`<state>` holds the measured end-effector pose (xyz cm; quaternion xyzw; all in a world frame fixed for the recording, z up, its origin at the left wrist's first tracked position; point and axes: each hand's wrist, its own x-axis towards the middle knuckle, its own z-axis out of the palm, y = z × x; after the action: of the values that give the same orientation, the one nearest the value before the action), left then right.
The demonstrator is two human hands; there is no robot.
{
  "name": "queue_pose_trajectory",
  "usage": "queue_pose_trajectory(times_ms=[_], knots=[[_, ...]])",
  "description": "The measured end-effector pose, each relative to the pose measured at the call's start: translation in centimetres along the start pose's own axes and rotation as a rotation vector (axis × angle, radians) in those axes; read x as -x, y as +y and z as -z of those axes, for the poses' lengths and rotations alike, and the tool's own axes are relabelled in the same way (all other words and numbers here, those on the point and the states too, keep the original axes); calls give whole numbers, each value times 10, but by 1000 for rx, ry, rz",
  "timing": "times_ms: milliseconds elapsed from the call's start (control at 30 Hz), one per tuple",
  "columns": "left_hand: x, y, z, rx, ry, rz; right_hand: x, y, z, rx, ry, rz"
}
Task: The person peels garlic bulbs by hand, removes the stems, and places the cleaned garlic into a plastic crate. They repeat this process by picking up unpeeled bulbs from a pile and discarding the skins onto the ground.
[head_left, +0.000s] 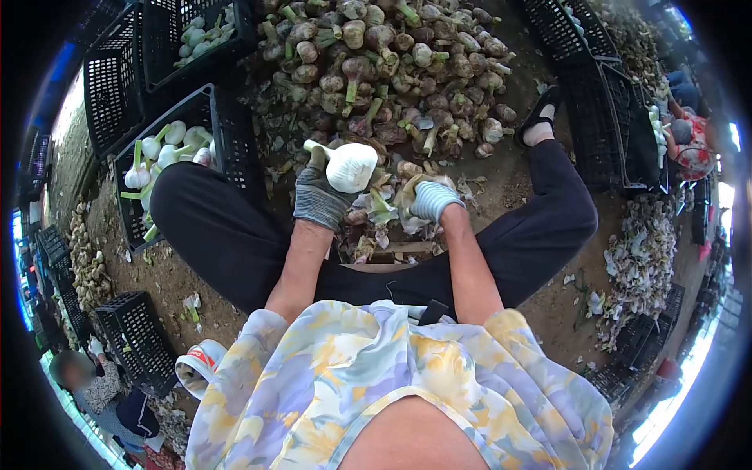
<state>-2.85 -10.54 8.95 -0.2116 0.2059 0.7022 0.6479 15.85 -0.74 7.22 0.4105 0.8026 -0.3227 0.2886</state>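
Note:
My left hand (319, 196), in a dark grey striped glove, holds a clean white garlic bulb (352, 167) with a short green stem pointing left. To its right is my right hand (433, 201), in a light striped glove, its fingers closed around brownish papery material that I cannot make out clearly. Loose peels (381, 210) lie between and below the hands. Just beyond them spreads a large heap of unpeeled garlic (384, 66), brown and purplish, some with cut green stems.
A black crate (214, 117) with white bulbs stands at the left, another (149, 47) behind it. More black crates (607, 125) are at the right, near a peel pile (641, 251). Other people sit at the far right and lower left. My legs frame the work area.

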Motion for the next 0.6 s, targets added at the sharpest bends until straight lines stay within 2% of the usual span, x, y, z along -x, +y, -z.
queue_pose_trajectory(times_ms=[33, 67, 100, 133, 167, 200, 267, 300, 333, 367, 400, 467, 500, 533, 567, 600], knots=[[-7, 4, 11, 3, -1, -3, 11, -4, 7, 72, -87, -52], [-20, 11, 30, 35, -192, 54, 13, 2, 3, 80, -36, -73], [-22, 15, 34, 68, -384, 113, 21, 5, 3, 39, 118, -33], [-22, 18, 40, 76, -380, 122, 30, 13, 4, -6, 267, -2], [-14, 19, 27, -43, -199, 31, 37, 21, 15, -78, 322, -63], [-6, 23, 15, -166, -17, -56, 42, 28, 28, -53, 402, -249], [11, 60, 9, -98, -210, -187, 41, 59, 42, 15, 760, -368], [12, 99, 15, -242, -127, -381, 30, 85, 49, -107, 747, -326], [26, 123, 1, -439, -14, -727, 31, 86, 67, -109, 683, -370], [49, 144, -26, -637, 106, -1074, 28, 86, 75, -101, 674, -323], [78, 161, -57, -641, 238, -1010, 23, 86, 79, -95, 662, -274], [109, 234, -60, -1183, 985, -1641, 1, 84, 76, -139, 347, -125], [121, 261, -57, -1650, 1420, -1660, -16, 83, 57, -98, 351, -4], [121, 263, -57, -1649, 1446, -1670, -39, 81, 33, -21, 292, 1], [121, 267, -57, -1889, 1593, -1532, -42, 59, 19, 21, 160, -32], [128, 270, -55, -2110, 1764, -1357, -32, 40, 10, 75, 142, -68]])
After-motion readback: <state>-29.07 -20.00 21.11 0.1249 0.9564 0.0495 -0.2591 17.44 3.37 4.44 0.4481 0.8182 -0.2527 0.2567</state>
